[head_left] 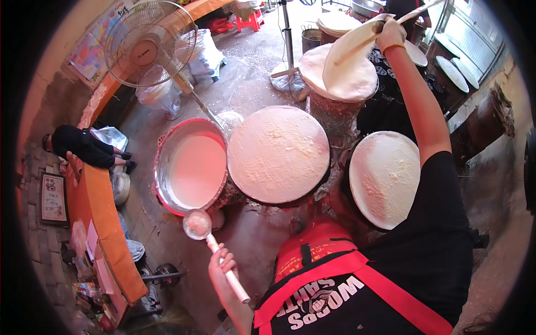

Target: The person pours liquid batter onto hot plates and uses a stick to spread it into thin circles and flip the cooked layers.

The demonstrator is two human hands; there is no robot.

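My left hand [223,265] is closed around the pale handle of a ladle [197,224], whose bowl has pinkish-white liquid in it. Just beyond the ladle is a wide red-rimmed basin [158,187] of the same smooth batter. Far out to the right, my gloved right hand [391,36] grips a long stick [417,11]. A thin pale sheet of dough [352,53] hangs from the stick over a stack of round sheets [312,67] on a drum. Two round griddles, each covered by a white sheet, lie nearer: one in the middle [279,153], one at right [385,178].
A standing fan [148,50] rises at the far left, its pole reaching toward the basin. An orange counter [111,234] runs along the left, with another person [84,146] beside it. A dark cylinder [486,125] is at right. Further round sheets [451,73] are behind.
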